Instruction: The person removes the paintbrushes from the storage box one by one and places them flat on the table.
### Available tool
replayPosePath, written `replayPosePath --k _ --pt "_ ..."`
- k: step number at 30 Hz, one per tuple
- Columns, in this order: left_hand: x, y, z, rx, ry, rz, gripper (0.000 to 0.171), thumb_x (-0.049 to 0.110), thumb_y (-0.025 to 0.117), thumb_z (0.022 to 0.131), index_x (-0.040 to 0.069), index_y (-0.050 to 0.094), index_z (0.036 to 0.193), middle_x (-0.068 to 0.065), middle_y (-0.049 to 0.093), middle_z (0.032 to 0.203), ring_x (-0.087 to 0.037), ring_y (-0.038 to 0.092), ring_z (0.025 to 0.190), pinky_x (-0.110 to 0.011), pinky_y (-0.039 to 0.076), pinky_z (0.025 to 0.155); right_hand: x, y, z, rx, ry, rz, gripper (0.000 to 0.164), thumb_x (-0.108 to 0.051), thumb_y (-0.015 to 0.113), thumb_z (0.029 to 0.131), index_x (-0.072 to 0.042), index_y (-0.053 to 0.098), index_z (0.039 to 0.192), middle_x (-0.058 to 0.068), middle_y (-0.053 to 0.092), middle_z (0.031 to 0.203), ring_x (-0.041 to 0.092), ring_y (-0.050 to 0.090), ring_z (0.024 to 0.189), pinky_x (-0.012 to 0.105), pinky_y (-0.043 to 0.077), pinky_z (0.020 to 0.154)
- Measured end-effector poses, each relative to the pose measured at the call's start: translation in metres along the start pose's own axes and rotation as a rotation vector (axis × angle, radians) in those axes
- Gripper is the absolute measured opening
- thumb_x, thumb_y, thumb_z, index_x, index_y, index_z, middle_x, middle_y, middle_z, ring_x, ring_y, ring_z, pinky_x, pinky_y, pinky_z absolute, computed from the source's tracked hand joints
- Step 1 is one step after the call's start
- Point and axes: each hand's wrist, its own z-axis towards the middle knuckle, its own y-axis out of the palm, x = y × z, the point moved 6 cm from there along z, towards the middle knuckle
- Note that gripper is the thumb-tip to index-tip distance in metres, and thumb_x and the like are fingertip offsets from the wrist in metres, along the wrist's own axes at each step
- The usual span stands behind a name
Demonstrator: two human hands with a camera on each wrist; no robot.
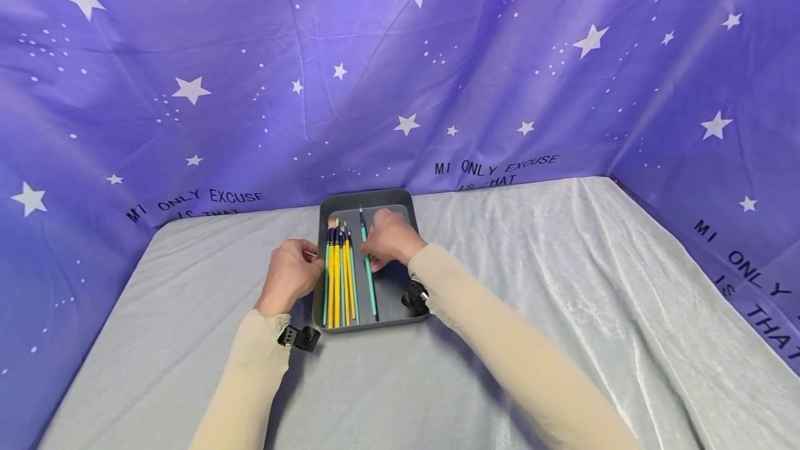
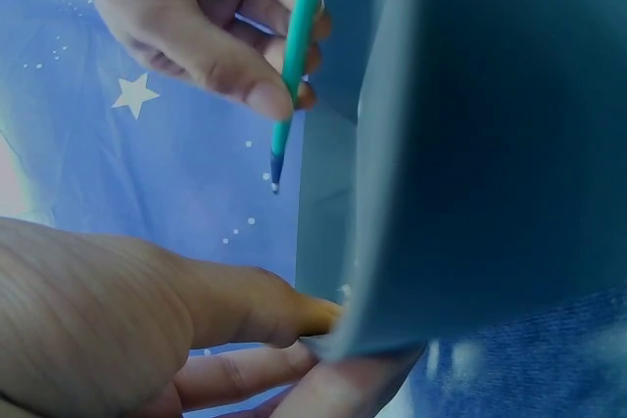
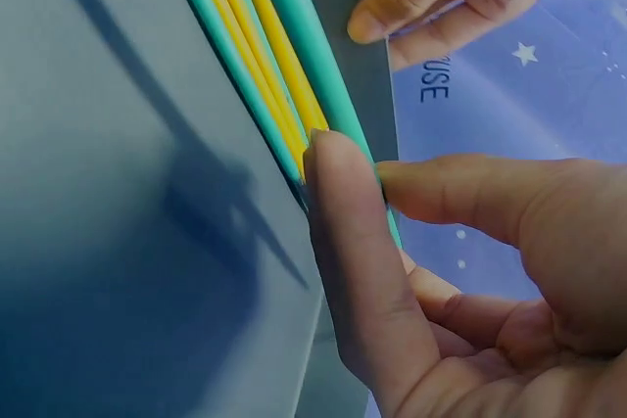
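A teal paintbrush [image 1: 369,280] is pinched between the thumb and fingers of my right hand [image 1: 389,236], over the right part of a dark grey tray [image 1: 400,312]. Its bristle end points away from me in the head view. My left hand [image 1: 291,271] grips the tray's left wall, thumb and fingers on either side of the rim, as the left wrist view shows. Several yellow and teal paintbrushes [image 1: 337,283] lie side by side along the tray's left side, bristles toward the far end. The right wrist view shows the held brush's shadow [image 3: 167,105] on the tray floor.
The tray stands on a table covered with a pale grey, wrinkled cloth [image 1: 537,283]. Purple curtains [image 1: 350,33] with white stars and lettering hang behind it and at both sides. Each wrist wears a black camera mount [image 1: 300,337].
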Motion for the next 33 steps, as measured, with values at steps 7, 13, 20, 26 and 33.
replayPosePath --k 7,13,20,26,33 --pt "0.0 -0.001 0.0 0.01 0.025 -0.001 0.032 0.008 0.061 0.09 -0.006 0.071 0.118 -0.022 0.075 0.104 -0.032 0.072 0.09 -0.039 0.06 0.073 0.008 -0.014 -0.009 0.008 -0.064 0.065 0.028 -0.006 0.07 0.092 0.002 0.066 0.065 0.011 0.07 0.062 0.024 0.074 0.058 0.034 0.063 0.067" --pt "0.0 -0.002 0.0 0.021 0.035 -0.005 0.033 0.007 0.061 0.088 -0.006 0.072 0.117 -0.022 0.074 0.103 -0.033 0.071 0.092 -0.04 0.06 0.073 0.016 -0.024 -0.013 0.015 -0.051 0.133 0.017 -0.006 0.071 0.092 0.007 0.073 0.081 0.012 0.073 0.068 0.014 0.069 0.053 0.041 0.063 0.072" --pt "0.0 -0.002 0.0 0.024 0.051 -0.007 0.033 0.006 0.059 0.089 -0.005 0.072 0.117 -0.021 0.075 0.1 -0.031 0.07 0.088 -0.038 0.058 0.07 0.026 -0.03 -0.018 0.023 -0.03 0.18 0.018 -0.008 0.071 0.093 0.009 0.074 0.095 0.019 0.077 0.088 0.012 0.069 0.058 0.039 0.063 0.074" --pt "-0.001 -0.001 -0.001 0.015 0.044 0.003 0.033 0.007 0.059 0.092 -0.005 0.071 0.12 -0.022 0.074 0.104 -0.032 0.07 0.091 -0.039 0.058 0.071 0.034 -0.039 -0.024 0.041 -0.035 0.26 0.017 -0.009 0.07 0.093 0.007 0.074 0.098 0.024 0.075 0.107 0.012 0.069 0.063 0.031 0.062 0.069" --pt "0.001 -0.001 -0.001 0.03 0.051 0.011 0.033 0.007 0.059 0.091 -0.005 0.072 0.119 -0.022 0.075 0.103 -0.032 0.071 0.091 -0.04 0.058 0.072 0.046 -0.048 -0.028 0.049 -0.022 0.361 0.016 -0.008 0.067 0.094 0.006 0.073 0.101 0.024 0.074 0.114 0.011 0.069 0.064 0.031 0.063 0.07"
